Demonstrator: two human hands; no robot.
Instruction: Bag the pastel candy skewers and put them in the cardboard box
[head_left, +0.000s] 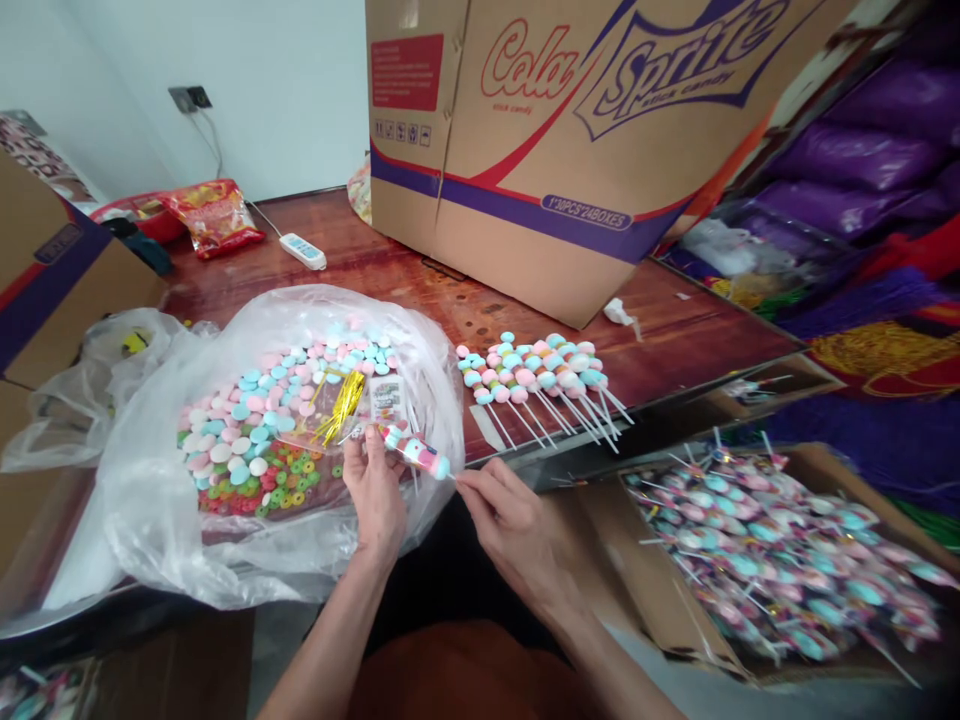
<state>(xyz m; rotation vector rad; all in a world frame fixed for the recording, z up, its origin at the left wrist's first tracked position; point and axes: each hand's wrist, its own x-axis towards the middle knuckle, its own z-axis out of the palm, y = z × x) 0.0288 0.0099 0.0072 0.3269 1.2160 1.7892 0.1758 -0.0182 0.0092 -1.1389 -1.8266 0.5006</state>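
The person's left hand (pixel 377 490) grips the far end of a pink, white and blue plastic-wrapped lollipop (pixel 420 455); the right hand (pixel 506 510) pinches its thin white stick (pixel 451 477). It tilts between them, above a translucent plastic bag (pixel 172 540).

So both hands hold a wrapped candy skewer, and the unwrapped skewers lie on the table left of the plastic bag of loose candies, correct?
No: the head view shows the unwrapped skewers right of the plastic bag. The left hand and right hand do hold a wrapped candy skewer.
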